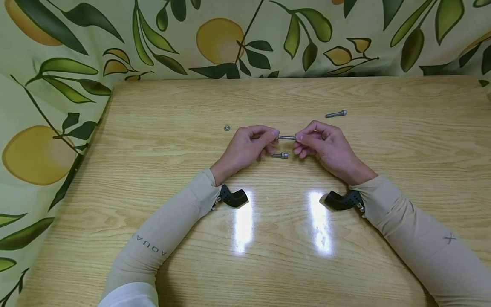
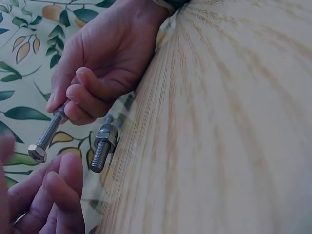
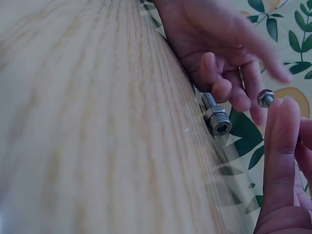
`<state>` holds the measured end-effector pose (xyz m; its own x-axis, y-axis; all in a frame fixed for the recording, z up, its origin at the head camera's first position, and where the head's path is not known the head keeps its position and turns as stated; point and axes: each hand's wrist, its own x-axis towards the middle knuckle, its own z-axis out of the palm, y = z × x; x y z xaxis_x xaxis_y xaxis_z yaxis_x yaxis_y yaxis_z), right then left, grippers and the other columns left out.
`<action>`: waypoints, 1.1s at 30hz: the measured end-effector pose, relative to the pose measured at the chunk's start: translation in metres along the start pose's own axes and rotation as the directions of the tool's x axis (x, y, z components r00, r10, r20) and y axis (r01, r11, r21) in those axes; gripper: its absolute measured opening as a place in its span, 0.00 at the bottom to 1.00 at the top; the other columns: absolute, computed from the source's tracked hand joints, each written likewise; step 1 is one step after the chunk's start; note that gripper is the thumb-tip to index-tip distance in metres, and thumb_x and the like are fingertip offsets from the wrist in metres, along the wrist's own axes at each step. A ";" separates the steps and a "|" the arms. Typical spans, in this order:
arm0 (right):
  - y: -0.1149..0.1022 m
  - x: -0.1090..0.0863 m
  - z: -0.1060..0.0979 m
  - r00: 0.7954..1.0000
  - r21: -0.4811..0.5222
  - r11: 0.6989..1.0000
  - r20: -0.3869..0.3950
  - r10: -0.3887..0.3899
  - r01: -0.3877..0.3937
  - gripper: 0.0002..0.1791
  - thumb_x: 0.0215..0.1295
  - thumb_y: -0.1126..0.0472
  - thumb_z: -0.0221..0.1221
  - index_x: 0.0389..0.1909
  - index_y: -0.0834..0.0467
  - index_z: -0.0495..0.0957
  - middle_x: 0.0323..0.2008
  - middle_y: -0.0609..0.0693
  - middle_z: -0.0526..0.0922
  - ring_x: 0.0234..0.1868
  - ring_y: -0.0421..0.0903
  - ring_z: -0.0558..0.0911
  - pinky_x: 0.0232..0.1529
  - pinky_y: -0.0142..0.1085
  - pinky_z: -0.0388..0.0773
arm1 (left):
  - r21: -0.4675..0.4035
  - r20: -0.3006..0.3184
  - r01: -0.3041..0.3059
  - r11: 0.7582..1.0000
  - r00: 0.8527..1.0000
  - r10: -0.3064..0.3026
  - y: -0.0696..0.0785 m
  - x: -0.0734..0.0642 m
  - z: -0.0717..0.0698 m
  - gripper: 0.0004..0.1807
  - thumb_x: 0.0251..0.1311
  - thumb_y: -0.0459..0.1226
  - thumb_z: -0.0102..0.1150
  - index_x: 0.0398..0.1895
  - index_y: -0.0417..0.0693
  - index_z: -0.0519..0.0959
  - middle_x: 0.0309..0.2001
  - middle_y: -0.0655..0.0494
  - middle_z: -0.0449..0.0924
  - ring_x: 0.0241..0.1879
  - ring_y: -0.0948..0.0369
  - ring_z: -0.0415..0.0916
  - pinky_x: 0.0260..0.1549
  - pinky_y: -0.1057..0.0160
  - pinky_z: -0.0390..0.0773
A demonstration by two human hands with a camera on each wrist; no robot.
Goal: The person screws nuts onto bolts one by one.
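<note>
My right hand (image 1: 326,147) pinches one end of a steel bolt (image 1: 287,137), holding it level above the table. A hex nut (image 2: 37,153) sits on the bolt's other end. Around that nut end is my left hand (image 1: 249,145), its thumb and fingers spread apart; both wrist views show a gap between them and the nut (image 3: 265,98). Just below the hands, a shorter socket-head bolt with a nut on it (image 1: 280,155) lies on the table. The right fingers hide most of the held bolt in the right wrist view.
A loose nut (image 1: 226,128) lies left of the hands. Another bolt (image 1: 336,114) rests farther back on the right. The wood-grain table (image 1: 268,264) meets a leaf-and-fruit patterned cloth (image 1: 153,38) at its back and left edges.
</note>
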<state>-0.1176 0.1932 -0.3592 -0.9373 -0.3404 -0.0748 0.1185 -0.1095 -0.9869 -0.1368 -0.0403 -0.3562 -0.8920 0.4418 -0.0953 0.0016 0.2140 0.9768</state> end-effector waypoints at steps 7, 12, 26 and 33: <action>-0.001 0.001 0.000 1.000 0.009 1.000 0.006 0.001 -0.001 0.13 0.68 0.59 0.59 0.42 0.67 0.74 0.38 0.60 0.82 0.35 0.41 0.86 0.34 0.30 0.83 | -0.011 -0.012 -0.024 1.000 1.000 0.024 -0.001 0.001 0.000 0.18 0.64 0.44 0.61 0.56 0.52 0.78 0.45 0.55 0.83 0.28 0.61 0.79 0.23 0.69 0.74; -0.002 0.002 0.000 1.000 0.013 1.000 0.008 -0.004 0.004 0.11 0.68 0.60 0.59 0.41 0.66 0.74 0.37 0.58 0.83 0.34 0.42 0.86 0.34 0.31 0.83 | 0.019 -0.034 -0.001 1.000 0.999 0.001 0.000 0.001 0.000 0.16 0.67 0.49 0.57 0.50 0.51 0.81 0.39 0.54 0.85 0.29 0.61 0.82 0.22 0.68 0.75; -0.001 0.000 0.000 1.000 0.012 1.000 0.005 0.008 -0.008 0.12 0.68 0.60 0.59 0.41 0.66 0.74 0.37 0.58 0.84 0.35 0.42 0.86 0.35 0.31 0.83 | 0.023 -0.022 -0.004 1.000 1.000 0.004 0.000 0.000 0.003 0.16 0.65 0.50 0.58 0.45 0.50 0.83 0.36 0.51 0.87 0.29 0.60 0.83 0.22 0.68 0.76; 0.001 -0.001 -0.001 1.000 0.029 1.000 0.017 -0.008 0.008 0.10 0.68 0.61 0.59 0.40 0.65 0.74 0.36 0.56 0.85 0.34 0.42 0.86 0.34 0.32 0.83 | -0.030 -0.002 0.024 0.999 1.000 -0.024 0.000 0.001 0.003 0.19 0.63 0.46 0.63 0.55 0.52 0.79 0.45 0.54 0.86 0.33 0.60 0.86 0.22 0.69 0.75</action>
<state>-0.1169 0.1949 -0.3598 -0.9327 -0.3549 -0.0644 0.1207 -0.1388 -0.9829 -0.1363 -0.0371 -0.3566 -0.8929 0.4345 -0.1185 -0.0336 0.1982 0.9796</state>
